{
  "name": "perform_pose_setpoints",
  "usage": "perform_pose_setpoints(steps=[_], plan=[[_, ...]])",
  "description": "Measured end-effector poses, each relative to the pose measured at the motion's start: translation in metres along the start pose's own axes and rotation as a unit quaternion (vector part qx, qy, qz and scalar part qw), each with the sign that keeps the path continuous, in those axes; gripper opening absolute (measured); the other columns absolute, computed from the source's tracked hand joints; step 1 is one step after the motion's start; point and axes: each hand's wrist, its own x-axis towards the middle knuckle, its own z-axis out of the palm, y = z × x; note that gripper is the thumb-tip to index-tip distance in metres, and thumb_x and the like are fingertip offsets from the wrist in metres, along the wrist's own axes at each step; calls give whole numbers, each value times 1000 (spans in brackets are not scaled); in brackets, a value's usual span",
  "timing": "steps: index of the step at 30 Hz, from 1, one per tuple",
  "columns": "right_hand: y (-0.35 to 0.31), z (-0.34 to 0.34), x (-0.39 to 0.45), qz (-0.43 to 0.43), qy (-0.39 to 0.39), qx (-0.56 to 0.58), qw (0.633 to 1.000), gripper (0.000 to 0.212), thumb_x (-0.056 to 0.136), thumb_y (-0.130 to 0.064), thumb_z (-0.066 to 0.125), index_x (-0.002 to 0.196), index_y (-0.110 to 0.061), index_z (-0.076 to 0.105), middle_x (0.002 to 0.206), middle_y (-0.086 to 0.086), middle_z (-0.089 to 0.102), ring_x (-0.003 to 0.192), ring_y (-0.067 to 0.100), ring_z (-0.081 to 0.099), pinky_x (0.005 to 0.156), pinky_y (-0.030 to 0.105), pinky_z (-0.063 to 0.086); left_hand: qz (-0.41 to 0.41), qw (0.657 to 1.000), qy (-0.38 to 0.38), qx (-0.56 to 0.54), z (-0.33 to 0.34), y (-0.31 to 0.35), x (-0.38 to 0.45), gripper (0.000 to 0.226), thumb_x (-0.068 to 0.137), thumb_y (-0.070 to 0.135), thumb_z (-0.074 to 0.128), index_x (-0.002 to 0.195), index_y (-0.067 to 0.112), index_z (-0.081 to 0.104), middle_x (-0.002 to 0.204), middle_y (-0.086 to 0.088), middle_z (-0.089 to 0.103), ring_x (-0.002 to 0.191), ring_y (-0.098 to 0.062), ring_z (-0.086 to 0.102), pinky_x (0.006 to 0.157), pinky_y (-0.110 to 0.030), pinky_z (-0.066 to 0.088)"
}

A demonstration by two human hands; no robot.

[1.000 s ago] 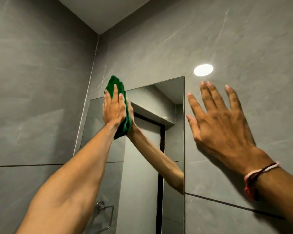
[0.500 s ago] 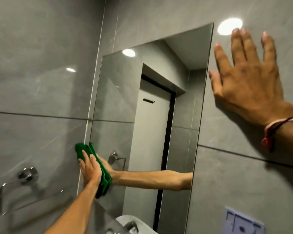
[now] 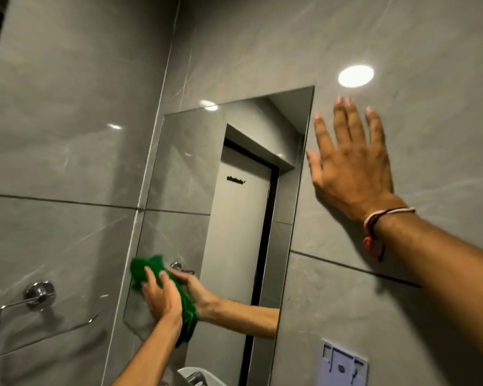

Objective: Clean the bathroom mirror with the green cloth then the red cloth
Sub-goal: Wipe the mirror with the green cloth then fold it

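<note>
Green cloth: the green cloth is bunched and pressed on the glass at the lower left part of the mirror, close to its left edge.
Left hand: the left hand lies flat on the cloth with fingers pointing up, pushing it against the glass; it presses the cloth more than it clamps it, and I cannot tell if the thumb hooks around it.
Mirror: the mirror is a tall frameless panel set in the grey tiled wall; it reflects a door, a hook rail and the arm.
Right hand: the right hand is open, fingers spread, flat on the wall just beside the mirror's right edge, holding nothing. A thread bracelet is on the wrist.
Hands together or apart: well apart, one low on the glass, one high on the wall.
Around: a chrome towel ring on the left wall, a pale plastic bracket low on the right.
Step in hand: I judge it is the first pass, with the green cloth.
Next move: probably it needs even strokes across the middle and right part of the glass. The red cloth is not in view, so it must be fetched afterwards.
</note>
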Motion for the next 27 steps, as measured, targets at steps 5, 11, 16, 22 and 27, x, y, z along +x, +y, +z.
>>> perform_pose_setpoints(steps=[5, 11, 16, 22, 27], plan=[[25, -8, -3, -37, -34, -6, 999, 75, 103, -58, 27, 166, -20, 20, 175, 20, 11, 163, 34, 11, 132, 54, 11, 228, 968, -76, -74, 49, 169, -57, 58, 108, 31, 32, 162, 17, 19, 170, -18, 17, 158, -34, 17, 127, -43, 14], [52, -19, -12, 23, 8, 0, 1000, 68, 102, -46, 30, 163, -15, 32, 171, 24, 24, 160, 38, 23, 130, 54, 17, 538, 824, -175, -26, 94, 266, -145, 59, 106, 29, 36, 162, 23, 19, 172, -7, 17, 160, -20, 12, 130, -47, 16], [57, -18, -17, 25, 15, -2, 1000, 65, 103, -43, 31, 162, -17, 32, 171, 24, 24, 160, 38, 22, 130, 58, 15, 607, 776, -169, 32, 86, 209, -149, 58, 105, 34, 33, 161, 25, 22, 173, -8, 13, 161, -21, 7, 130, -48, 14], [38, -6, -32, 5, 6, 4, 1000, 64, 105, -45, 33, 163, -18, 28, 172, 23, 19, 161, 38, 18, 129, 61, 13, 368, 923, -76, 78, 29, 53, -70, 57, 106, 36, 27, 162, 27, 18, 173, -8, 10, 160, -24, 9, 130, -50, 14], [31, -4, -38, 18, 17, 13, 1000, 64, 106, -46, 27, 163, -19, 24, 173, 22, 16, 162, 38, 15, 130, 61, 11, -11, 998, -9, 65, -19, -83, -63, 53, 110, 32, 24, 162, 27, 16, 172, -19, 4, 159, -37, 9, 128, -52, 15]])
